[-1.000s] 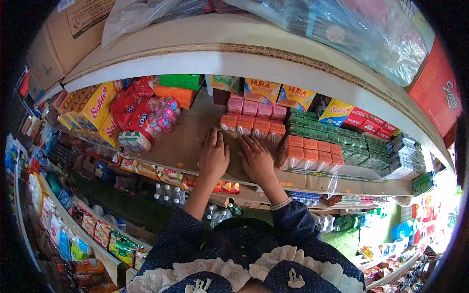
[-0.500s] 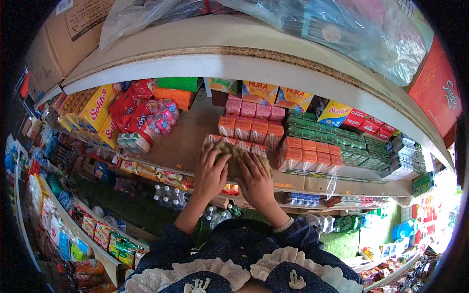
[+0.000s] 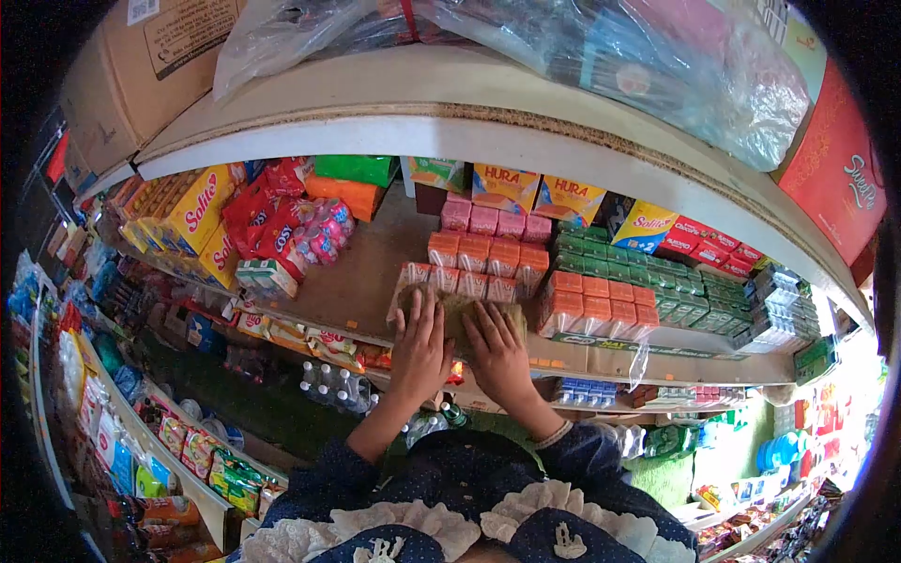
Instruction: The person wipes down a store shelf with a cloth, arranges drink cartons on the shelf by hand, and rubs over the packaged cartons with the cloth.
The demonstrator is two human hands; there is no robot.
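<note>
My left hand (image 3: 419,342) lies on an olive-brown cloth (image 3: 457,326), fingers mostly stretched out. My right hand (image 3: 495,342) rests flat on the cloth's right part with its fingers a little apart. Part of the cloth is hidden under both hands. It sits at the shelf's front, against the nearest row of orange-and-white drink cartons (image 3: 472,284). More orange cartons (image 3: 488,251) stand behind that row, with pink cartons (image 3: 496,221) farther back. Another block of orange cartons (image 3: 601,308) is just right of my right hand.
Left on the shelf (image 3: 361,267) are red snack bags (image 3: 267,225) and yellow Solite boxes (image 3: 202,211). Green cartons (image 3: 671,286) stand to the right. An upper shelf board (image 3: 469,136) overhangs them. Bottles (image 3: 333,385) stand below, and a lower rack with packets (image 3: 197,450) is at left.
The view has shifted slightly, moving the shelf goods a little right. My left hand's fingers have straightened on the cloth, and both hands stay on it.
</note>
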